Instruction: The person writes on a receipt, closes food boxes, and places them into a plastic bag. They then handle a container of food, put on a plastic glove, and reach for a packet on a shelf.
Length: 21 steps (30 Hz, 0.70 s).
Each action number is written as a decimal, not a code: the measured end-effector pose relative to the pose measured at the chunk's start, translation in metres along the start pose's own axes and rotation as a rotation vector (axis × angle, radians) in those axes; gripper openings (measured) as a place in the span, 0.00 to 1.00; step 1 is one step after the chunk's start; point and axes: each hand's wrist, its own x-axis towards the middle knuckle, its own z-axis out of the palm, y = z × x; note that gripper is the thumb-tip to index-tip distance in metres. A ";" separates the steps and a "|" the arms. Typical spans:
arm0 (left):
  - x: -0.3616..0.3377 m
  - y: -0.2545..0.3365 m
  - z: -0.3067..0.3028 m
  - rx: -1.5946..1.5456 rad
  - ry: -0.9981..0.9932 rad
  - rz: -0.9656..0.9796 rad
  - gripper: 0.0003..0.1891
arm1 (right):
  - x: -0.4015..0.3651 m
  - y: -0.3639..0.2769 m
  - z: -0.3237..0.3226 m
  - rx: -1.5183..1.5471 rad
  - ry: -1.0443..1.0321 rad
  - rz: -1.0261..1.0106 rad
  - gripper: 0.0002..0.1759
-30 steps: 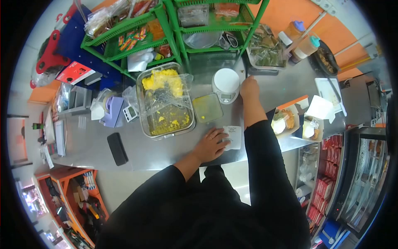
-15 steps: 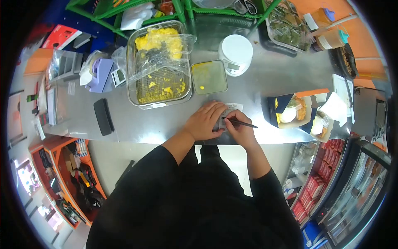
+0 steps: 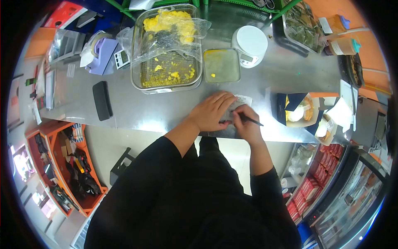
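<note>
A small printed paper slip (image 3: pixel 243 100) lies on the metal table near its front edge. My left hand (image 3: pixel 211 113) rests flat over the slip's left part, fingers stretched out. In my right hand (image 3: pixel 247 123) is a dark pen (image 3: pixel 255 121), pinched between the fingers, its tip hidden behind them at the slip. Just beyond the hands stand a wire-mesh tray (image 3: pixel 166 86) with yellow crumbly food under clear plastic, and a shallow square tray (image 3: pixel 224 68) with one yellow bit in it.
A white scale (image 3: pixel 250 43) stands behind the square tray. Open food boxes (image 3: pixel 306 112) are at the right. On the left lie a black phone (image 3: pixel 102 101), a small timer (image 3: pixel 122 59) and a purple tape dispenser (image 3: pixel 105 56). Green racks line the back.
The view has shifted, so the table items appear higher and mostly farther right. My right hand has moved slightly away from my left, and the pen's angle has changed a little.
</note>
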 end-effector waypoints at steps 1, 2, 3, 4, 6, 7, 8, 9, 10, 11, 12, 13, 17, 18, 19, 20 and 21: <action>0.000 0.000 0.000 0.016 0.005 0.007 0.42 | -0.001 0.002 -0.005 0.025 -0.003 0.055 0.05; 0.000 0.000 -0.001 0.015 0.008 0.004 0.42 | -0.002 0.003 -0.010 -0.035 0.032 0.050 0.05; 0.000 0.000 -0.001 0.029 0.003 -0.002 0.42 | -0.002 0.000 -0.010 -0.035 0.026 0.052 0.05; -0.001 0.001 -0.001 0.041 -0.004 -0.005 0.42 | -0.003 -0.002 -0.010 -0.040 0.014 0.041 0.05; -0.001 0.000 -0.001 0.043 -0.011 -0.006 0.41 | -0.006 -0.002 -0.010 -0.047 0.002 0.036 0.05; -0.001 0.000 0.000 0.050 -0.014 -0.003 0.41 | -0.006 -0.001 -0.011 -0.058 -0.020 0.023 0.05; -0.001 0.000 0.000 0.048 -0.015 -0.003 0.41 | -0.006 0.000 -0.011 -0.069 -0.041 0.009 0.05; -0.001 0.000 0.001 0.056 -0.010 0.000 0.41 | -0.005 -0.002 -0.011 -0.078 -0.062 -0.005 0.05; -0.002 0.000 0.002 0.065 -0.005 0.004 0.41 | -0.005 -0.004 -0.012 -0.078 -0.060 -0.004 0.05; -0.002 0.000 0.002 0.064 -0.008 0.006 0.41 | -0.005 -0.006 -0.014 -0.141 0.059 -0.005 0.06; -0.002 0.000 0.002 0.062 -0.003 0.001 0.41 | -0.005 -0.008 -0.015 -0.206 0.179 -0.005 0.06; -0.002 0.001 0.001 0.060 0.003 -0.004 0.41 | -0.007 -0.007 -0.014 -0.206 0.181 -0.003 0.06; -0.002 0.000 0.003 0.073 -0.007 0.004 0.41 | -0.021 0.006 -0.008 0.056 0.047 0.050 0.05; -0.002 0.000 0.002 0.071 0.001 0.006 0.41 | -0.021 0.007 -0.008 0.059 0.026 0.084 0.05; -0.001 0.001 0.002 0.070 0.009 0.006 0.41 | -0.021 0.007 -0.007 0.062 0.003 0.116 0.05; -0.001 0.001 0.002 0.071 0.008 0.007 0.41 | -0.020 0.006 -0.008 0.025 0.018 0.042 0.06; -0.001 0.001 0.002 0.065 0.010 0.005 0.40 | -0.019 0.006 -0.008 0.027 0.019 0.042 0.06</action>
